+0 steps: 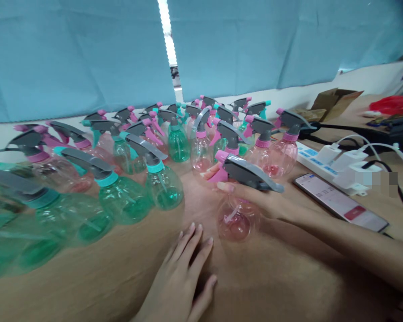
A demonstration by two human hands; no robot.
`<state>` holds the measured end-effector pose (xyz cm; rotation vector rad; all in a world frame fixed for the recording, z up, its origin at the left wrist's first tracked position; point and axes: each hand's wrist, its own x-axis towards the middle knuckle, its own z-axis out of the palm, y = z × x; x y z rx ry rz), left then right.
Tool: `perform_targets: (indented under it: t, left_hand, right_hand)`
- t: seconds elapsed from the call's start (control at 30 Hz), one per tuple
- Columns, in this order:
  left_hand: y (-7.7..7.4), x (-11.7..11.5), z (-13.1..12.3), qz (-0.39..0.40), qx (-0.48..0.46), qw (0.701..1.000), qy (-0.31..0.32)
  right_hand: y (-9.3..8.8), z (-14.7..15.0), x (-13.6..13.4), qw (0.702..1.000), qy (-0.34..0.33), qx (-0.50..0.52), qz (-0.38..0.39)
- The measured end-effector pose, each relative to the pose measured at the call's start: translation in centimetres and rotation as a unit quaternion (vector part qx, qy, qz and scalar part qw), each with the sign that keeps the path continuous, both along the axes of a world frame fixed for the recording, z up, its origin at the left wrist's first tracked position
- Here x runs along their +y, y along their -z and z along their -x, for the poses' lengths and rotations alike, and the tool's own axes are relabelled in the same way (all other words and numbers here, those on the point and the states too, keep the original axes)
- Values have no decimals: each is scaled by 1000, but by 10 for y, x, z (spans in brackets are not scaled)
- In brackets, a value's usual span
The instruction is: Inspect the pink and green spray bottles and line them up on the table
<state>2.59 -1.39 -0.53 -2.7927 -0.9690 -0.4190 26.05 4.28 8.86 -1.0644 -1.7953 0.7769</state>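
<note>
My right hand (235, 192) is closed around the neck of a clear pink spray bottle (238, 221) with a grey and pink trigger head. That bottle stands upright on the table (272, 286), at the front of the group. Flat on the tabletop, fingers stretched out, lies my left hand (188, 264), holding nothing. Closest to it is a green spray bottle (164, 188) with a turquoise collar. Another green spray bottle (124, 199) stands farther left. Behind my right hand is a pink spray bottle (284, 152).
Several more green and pink spray bottles crowd the left and back. On the right lie a phone (342, 201) with a lit screen and a white power strip (315, 163) with plugs and cables. An open cardboard box (336, 103) and a red bag (392, 106) sit behind; a blue curtain (87, 53) hangs at the back.
</note>
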Motion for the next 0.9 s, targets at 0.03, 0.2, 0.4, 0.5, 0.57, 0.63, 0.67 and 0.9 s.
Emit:
perform_targets:
  t: [0.03,0.2,0.4,0.5,0.57,0.63,0.67,0.9]
  left_hand:
    - [0,0,0,0,1,1000,-1]
    - [-1,-1,-2,0,2,1000,-4]
    - [0,-1,-1,1,4,1000,-3]
    - [0,-1,-1,2,3,1000,-2]
    - [-1,-1,-1,7,0,1000,-2]
    - [-1,-1,-1,12,-2,1000,-4]
    - [-1,-1,-1,13,-3,1000,-4]
    - [-1,-1,-1,8,-1,1000,0]
  right_hand:
    - [0,0,0,1000,0,-2,0]
    - [-2,1,-1,1000,-11,5,-5]
    - [-3,3,-1,1000,-18,12,5]
    - [-2,3,-1,999,-30,27,-1]
    - [0,3,0,999,-32,34,-3]
    - [1,2,0,999,-32,32,-3]
    - [1,2,1,999,-32,30,-2]
    - [1,2,1,998,-46,49,-7]
